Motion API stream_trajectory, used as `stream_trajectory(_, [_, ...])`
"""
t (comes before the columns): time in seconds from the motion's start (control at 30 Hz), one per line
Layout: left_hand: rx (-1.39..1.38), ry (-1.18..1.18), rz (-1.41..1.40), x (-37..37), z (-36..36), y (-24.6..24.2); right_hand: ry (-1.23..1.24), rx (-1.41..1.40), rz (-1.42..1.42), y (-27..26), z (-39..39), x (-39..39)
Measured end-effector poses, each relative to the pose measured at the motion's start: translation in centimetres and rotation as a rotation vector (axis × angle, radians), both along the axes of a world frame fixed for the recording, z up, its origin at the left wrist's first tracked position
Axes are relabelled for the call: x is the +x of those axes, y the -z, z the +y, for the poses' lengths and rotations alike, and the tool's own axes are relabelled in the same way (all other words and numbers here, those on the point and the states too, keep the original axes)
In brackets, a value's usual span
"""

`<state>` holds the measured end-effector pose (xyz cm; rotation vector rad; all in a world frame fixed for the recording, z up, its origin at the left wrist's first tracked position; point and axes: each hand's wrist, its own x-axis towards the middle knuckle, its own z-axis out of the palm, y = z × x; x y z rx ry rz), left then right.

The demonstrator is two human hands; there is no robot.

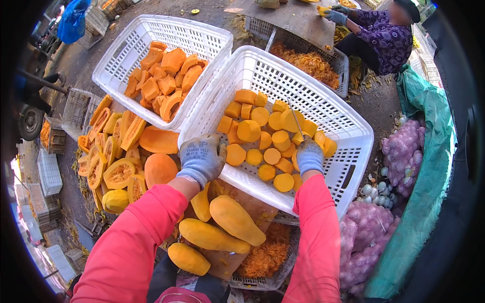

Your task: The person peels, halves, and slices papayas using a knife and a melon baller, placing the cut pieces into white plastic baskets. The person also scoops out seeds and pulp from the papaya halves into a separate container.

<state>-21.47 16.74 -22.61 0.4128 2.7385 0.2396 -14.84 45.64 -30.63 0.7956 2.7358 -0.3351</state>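
Note:
My left hand [202, 157], in a grey-blue work glove, grips the near left rim of a white plastic crate [242, 178]. Inside that crate lie many thick chunks of peeled orange squash [249, 130]. My right hand [310, 153], gloved alike, reaches over the chunks and holds a knife [295, 115], its thin blade pointing up and away from me. Its handle is hidden in my fist. Below the crate, several whole peeled squashes [235, 219] rest on a wooden board [223, 265].
Another white crate [125, 68] of pumpkin pieces [166, 75] stands behind left. Halved squashes [110, 159] are heaped left. A bin of orange pulp [269, 253] sits below the board. Mesh sacks of onions [363, 231] lie right. A co-worker [379, 38] sits at a far board.

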Motion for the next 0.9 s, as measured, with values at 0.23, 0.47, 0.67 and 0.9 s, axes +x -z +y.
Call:
stream_trajectory(0.23, [-0.014,-0.015,-0.054,-0.4,0.3,-0.5,-0.014,-0.079,-0.019,-1.3,3.4,2.6])
stream_trajectory(0.47, [0.013,-0.034,-0.01,0.0,0.0,-0.2,0.213,-0.541,0.495,-13.3,-2.2,12.6])
stream_trajectory(0.67, [0.721,-0.147,-0.15,1.3,-1.8,-0.9,0.617,-0.873,0.516,-18.9,-14.8,24.2])
stream_trajectory(0.9, [1.253,-0.192,-0.947,14.8,-9.2,-6.7,0.341,-0.626,0.452,-18.4,-25.9,29.1])
